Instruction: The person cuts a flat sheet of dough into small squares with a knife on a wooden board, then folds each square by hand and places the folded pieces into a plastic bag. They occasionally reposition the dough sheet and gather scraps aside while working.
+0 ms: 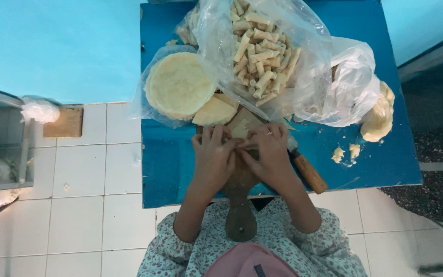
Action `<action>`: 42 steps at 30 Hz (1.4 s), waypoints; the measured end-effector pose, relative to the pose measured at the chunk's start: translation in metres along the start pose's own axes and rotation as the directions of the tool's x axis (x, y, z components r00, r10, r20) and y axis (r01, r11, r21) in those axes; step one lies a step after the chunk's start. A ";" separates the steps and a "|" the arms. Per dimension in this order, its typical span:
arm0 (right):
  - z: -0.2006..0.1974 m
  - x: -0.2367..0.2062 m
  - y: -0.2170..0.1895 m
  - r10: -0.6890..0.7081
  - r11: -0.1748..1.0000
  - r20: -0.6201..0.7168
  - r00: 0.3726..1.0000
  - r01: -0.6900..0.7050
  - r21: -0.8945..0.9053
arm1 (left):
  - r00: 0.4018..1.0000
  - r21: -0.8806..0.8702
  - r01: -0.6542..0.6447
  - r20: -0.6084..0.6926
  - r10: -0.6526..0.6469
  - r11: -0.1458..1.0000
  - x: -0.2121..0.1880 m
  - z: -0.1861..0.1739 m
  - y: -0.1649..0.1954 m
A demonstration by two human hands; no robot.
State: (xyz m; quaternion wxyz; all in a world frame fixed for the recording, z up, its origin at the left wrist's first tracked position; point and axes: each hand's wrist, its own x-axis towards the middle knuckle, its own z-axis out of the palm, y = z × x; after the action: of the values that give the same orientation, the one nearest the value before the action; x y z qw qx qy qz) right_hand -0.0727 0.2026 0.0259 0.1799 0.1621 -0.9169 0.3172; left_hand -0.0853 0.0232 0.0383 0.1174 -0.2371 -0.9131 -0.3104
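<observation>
Left hand (212, 159) and right hand (268, 154), fingers curled, pinching pastry wrapper (240, 129), on wooden board (240, 205)

Pale floral sleeves pushed up the forearms, what seems a ring on the right hand (272, 154), pink cloth below.

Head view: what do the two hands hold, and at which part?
Both hands, left hand and right hand, pinch a small pale pastry sheet at its near edge, over the wooden board.

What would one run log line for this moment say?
left hand + right hand: together on wrapper piece | wooden board: under hands | knife: right of hands
</observation>
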 end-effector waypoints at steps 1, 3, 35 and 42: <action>0.000 0.000 0.000 -0.007 0.999 -0.019 1.000 0.006 -0.032 | 1.000 0.017 0.002 0.016 -0.003 1.000 0.000 0.000 0.000; 0.001 0.001 0.000 -0.026 0.995 -0.054 0.998 0.021 -0.095 | 0.999 0.052 0.010 0.045 -0.012 0.999 0.000 -0.001 -0.001; -0.005 -0.023 0.001 -0.055 0.984 -0.043 0.998 0.046 -0.172 | 0.988 0.168 -0.004 -0.149 0.029 0.986 0.001 0.031 0.002; 0.000 -0.014 0.002 -0.122 0.912 0.051 0.991 0.133 -0.389 | 0.971 0.050 0.085 -0.229 -0.072 0.995 -0.002 0.024 0.001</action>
State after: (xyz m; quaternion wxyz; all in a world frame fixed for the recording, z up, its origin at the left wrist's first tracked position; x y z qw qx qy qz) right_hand -0.0612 0.2069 0.0183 0.2172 0.1863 -0.9515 0.1132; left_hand -0.0848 0.0380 0.0193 0.2153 -0.1602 -0.9113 -0.3124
